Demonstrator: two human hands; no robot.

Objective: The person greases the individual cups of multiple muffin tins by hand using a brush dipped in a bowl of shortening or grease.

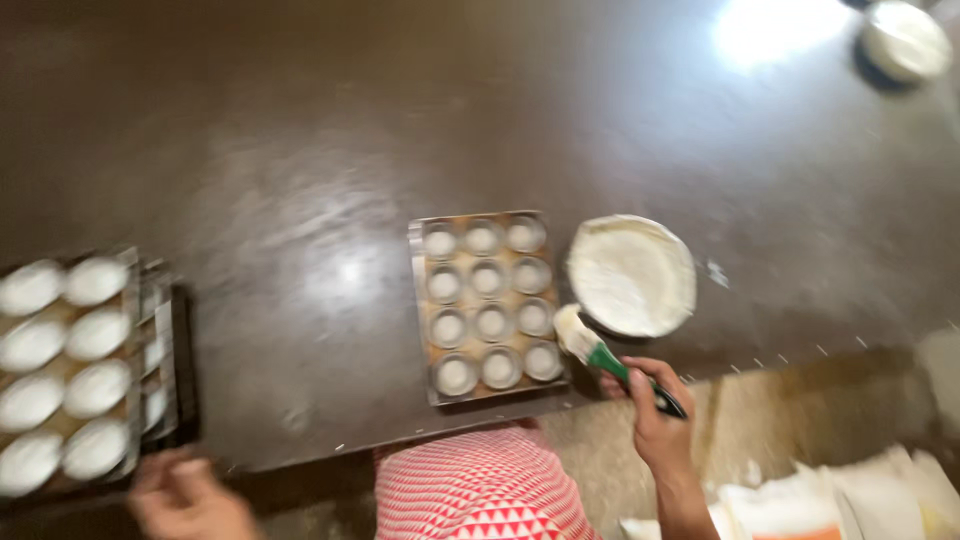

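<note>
My right hand [655, 415] grips a pastry brush [600, 352] with a green and black handle; its white-coated bristles sit at the right edge of a metal muffin tray [420, 300]. The tray holds several round cups with white-coated bottoms. Just right of it stands a round bowl [632, 276] filled with white paste. My left hand [185, 497] is low at the left, blurred, at the table's front edge beside a stack of trays [160, 350] carrying several white rounds. I cannot tell if the left hand holds anything.
The dark brown table [300, 150] stretches far back. A small round metal dish [905, 40] sits at the far right corner near a bright glare. White and orange bags [820, 505] lie on the floor at lower right. A red-and-white patterned cloth [480, 490] covers my lap.
</note>
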